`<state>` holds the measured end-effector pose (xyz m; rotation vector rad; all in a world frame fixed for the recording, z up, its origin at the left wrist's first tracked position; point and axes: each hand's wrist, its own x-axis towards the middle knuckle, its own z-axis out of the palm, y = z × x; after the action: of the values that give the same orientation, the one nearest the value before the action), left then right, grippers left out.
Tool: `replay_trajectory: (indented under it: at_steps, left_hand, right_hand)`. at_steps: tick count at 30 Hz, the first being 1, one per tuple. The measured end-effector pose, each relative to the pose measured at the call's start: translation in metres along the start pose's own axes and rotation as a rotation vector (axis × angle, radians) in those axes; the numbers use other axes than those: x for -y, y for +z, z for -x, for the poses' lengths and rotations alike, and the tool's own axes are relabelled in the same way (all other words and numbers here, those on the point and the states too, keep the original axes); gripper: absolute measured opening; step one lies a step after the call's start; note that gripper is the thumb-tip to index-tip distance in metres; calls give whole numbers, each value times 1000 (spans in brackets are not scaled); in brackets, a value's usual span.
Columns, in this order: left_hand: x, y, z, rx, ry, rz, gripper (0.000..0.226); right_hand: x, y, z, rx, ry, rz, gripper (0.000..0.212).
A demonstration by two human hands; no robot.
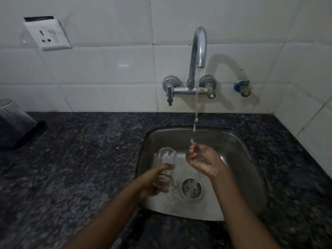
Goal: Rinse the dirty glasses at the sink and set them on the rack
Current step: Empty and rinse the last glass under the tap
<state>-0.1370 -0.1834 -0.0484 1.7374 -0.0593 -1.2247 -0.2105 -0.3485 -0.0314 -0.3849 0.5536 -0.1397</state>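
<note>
A clear drinking glass [165, 162] is tilted over the left part of the steel sink [248, 169], its base pointing away from me, with my left hand [152, 182] wrapped around its near end. My right hand [203, 160] is cupped palm-up under the thin stream of water [196, 115] that falls from the chrome tap [198, 51]. It holds nothing and looks wet. The drain [192, 188] lies between my two hands on the sink floor.
A dark speckled granite counter [80, 159] surrounds the sink. At the far left edge an upturned glass [12, 115] stands on a dark tray or rack [27, 135]. On the white tiled wall are a power socket [47, 35] and a spare valve [242, 87].
</note>
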Motion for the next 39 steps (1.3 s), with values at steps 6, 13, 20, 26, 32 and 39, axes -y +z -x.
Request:
replay_trajectory:
  at_steps: [6,13,20,26,32,39]
  left_hand:
    - [2,35,-20,206,-189,516,71]
    - [5,57,-12,319,-174,683,68]
    - [5,65,2,278,0,567,63]
    - [0,39,22,114,75,442,77]
    - [18,-12,41,-256,268,60,43]
    - [64,-154,92,-566,346,99,31]
  right_hand:
    - [9,59,38,33,7,1255,39]
    - [10,43,67,-49,-296,2110,13]
    - [5,8,82,-15,-547,1824,64]
    - [-3,40,71,-65,-720,1887,62]
    - [-3,56,64,-203,-733,1985,59]
    - [-81,166,28,155,-884,1993,56]
